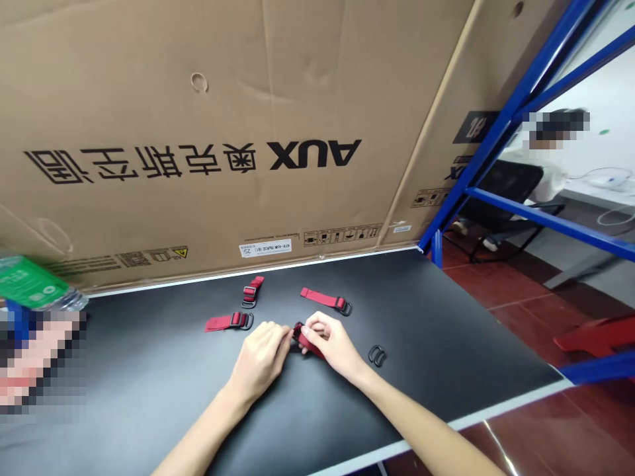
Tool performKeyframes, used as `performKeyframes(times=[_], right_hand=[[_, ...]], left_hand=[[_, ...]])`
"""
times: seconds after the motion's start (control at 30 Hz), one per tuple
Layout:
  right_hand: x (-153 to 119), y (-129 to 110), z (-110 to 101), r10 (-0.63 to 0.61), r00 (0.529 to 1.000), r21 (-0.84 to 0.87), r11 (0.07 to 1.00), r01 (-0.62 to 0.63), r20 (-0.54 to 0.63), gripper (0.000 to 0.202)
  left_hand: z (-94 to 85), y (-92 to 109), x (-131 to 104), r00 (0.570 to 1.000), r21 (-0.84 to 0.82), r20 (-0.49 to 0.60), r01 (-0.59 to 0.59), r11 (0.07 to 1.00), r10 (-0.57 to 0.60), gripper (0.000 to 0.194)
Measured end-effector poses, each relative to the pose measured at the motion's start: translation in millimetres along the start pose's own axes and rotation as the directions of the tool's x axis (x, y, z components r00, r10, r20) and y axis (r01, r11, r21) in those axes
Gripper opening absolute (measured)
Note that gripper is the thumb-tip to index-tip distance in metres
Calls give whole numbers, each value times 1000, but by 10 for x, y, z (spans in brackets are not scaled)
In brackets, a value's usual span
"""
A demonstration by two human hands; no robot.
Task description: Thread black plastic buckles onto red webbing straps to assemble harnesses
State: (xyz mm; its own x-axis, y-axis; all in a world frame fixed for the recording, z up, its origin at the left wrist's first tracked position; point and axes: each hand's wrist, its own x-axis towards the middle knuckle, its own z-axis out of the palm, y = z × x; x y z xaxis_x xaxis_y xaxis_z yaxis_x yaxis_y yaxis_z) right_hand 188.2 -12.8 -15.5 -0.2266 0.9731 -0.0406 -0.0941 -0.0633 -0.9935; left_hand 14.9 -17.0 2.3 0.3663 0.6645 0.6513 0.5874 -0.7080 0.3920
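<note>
– One bottle (30, 282) at your 9 o'clock, green label, clock centred on your hands. Just short of 10: near red strap (218, 323), lying flat, black buckle (243, 320) at its right end. Between 10 and 11: upper red strap (256, 283), buckled end toward you.

– Left hand?

– Your left hand (262, 352) is pinched narrow, fingertips on the buckled end of the held strap (313, 345).

– Where's that strap exactly?

– Dead centre, between your hands. Can't tell if it touches the black table (317, 416). Carton (302, 79) at 12, lettering upside down.

– And the right side?

– Far red strap (320, 298) at your 1 o'clock, buckled end to the right. Your right hand (333, 338) is curled, thumb and fingers gripping the held strap's red webbing. Loose black buckles (378, 356) just past 3, lying together, clear of both your hands. Blue frame (516, 206) at 2, seated person (540, 168) beyond it.
</note>
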Motion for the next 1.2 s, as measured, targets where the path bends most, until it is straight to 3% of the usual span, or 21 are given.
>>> performKeyframes(times=[0.13,0.33,0.43,0.53,0.67,0.73,0.83,0.9,0.93,1.0,1.07,1.2], right_hand=[[-12,-26,-17,-27,999,-53,998,25,-41,42],[-28,-83,-108,-142,989,-158,979,132,-53,29],[-46,-98,-161,-400,916,-423,827,371,22,14],[-62,-80,-184,-534,832,-567,642,515,152,27],[-98,-125,-173,-406,783,-580,527,622,471,30],[-155,-215,-218,-344,793,-594,529,606,503,20],[-331,-354,-438,-324,892,-706,548,450,317,15],[-499,-371,-659,-288,950,-814,520,259,119,12],[-588,-350,-769,-277,960,-850,496,179,40,13],[-750,-264,-938,-263,962,-890,451,61,-68,22],[-864,-168,-1006,-260,962,-892,449,47,-81,25],[-907,-116,-883,-224,972,-853,519,62,-65,14]], left_hand=[[-73,-10,37,979,-57,-98,175,983,-180,20],[-194,-69,108,869,-219,-164,430,876,-467,26],[-179,-134,118,849,-262,-168,452,853,-501,29],[-183,-187,115,839,-282,-212,439,853,-502,37],[-248,-149,119,881,-250,-196,379,891,-430,37],[-245,-78,114,930,-232,-112,319,919,-350,32],[-145,35,73,990,-172,105,113,979,-96,22],[-43,74,23,935,-18,313,-167,986,165,26],[5,79,-5,914,10,352,-219,976,202,26],[79,63,-58,900,53,379,-251,967,213,26],[119,35,-95,909,63,374,-225,972,186,27],[141,19,-112,923,57,362,-164,985,132,21]])
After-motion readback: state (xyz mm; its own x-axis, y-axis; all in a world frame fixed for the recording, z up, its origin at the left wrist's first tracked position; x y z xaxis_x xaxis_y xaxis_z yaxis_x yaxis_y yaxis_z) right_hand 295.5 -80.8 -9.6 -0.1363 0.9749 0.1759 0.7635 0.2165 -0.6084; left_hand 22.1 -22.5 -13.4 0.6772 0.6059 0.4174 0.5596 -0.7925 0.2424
